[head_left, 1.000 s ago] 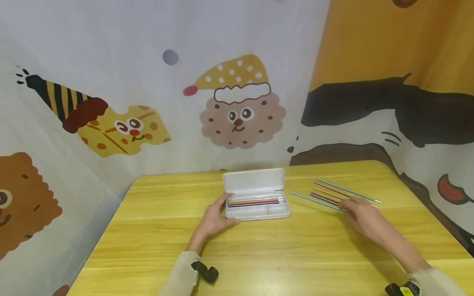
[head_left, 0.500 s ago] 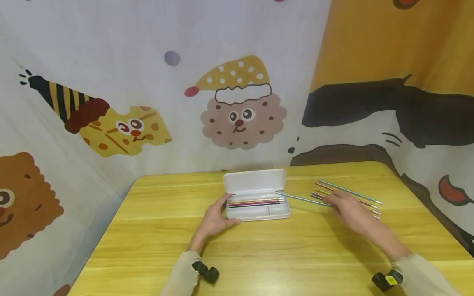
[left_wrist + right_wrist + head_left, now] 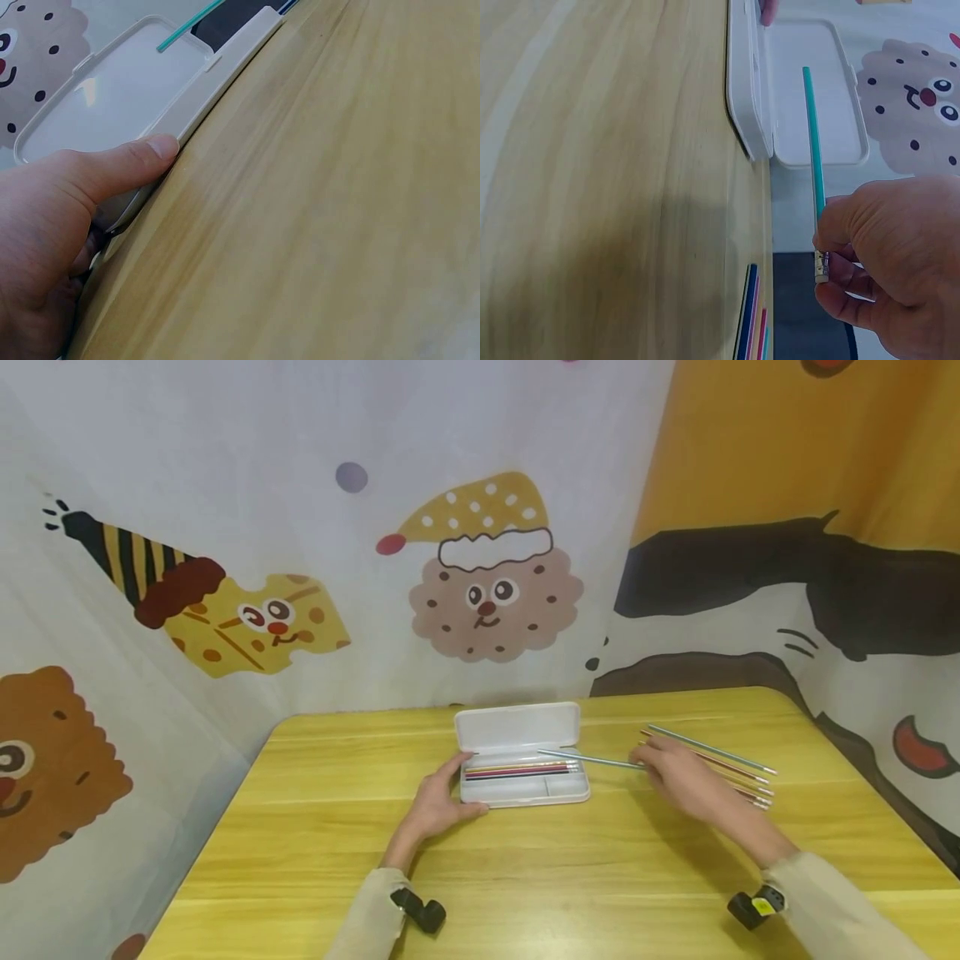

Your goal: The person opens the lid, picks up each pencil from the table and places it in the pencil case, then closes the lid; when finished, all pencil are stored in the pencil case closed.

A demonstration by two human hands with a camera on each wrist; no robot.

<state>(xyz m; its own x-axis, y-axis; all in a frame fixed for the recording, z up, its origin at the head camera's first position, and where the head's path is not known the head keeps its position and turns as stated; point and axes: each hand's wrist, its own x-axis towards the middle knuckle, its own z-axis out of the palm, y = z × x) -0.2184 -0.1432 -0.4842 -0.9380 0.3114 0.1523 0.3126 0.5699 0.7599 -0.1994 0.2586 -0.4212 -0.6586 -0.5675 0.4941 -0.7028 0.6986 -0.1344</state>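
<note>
A white pencil case (image 3: 498,791) lies with its lid raised, and several pencils (image 3: 517,771) rest in its rear compartment. My left hand (image 3: 435,802) holds the case's left end, thumb (image 3: 142,161) along the front wall and the other fingers toward the back, partly hidden. My right hand (image 3: 686,781) pinches a teal pencil (image 3: 814,135) close to its eraser end. That pencil is raised off the table, its far tip over the right part of the case in the head view. Several loose pencils (image 3: 716,750) lie to the right, partly covered by my right hand.
The yellow wood-grain table (image 3: 570,877) extends in front of the case. Behind it hangs a curtain (image 3: 300,427) with cartoon prints, close to the table's back edge. Ends of loose pencils (image 3: 748,315) show in the right wrist view.
My right hand has moved left from the loose pencils with the teal pencil, whose tip has come from right of the case to over it. My left hand stays on the case.
</note>
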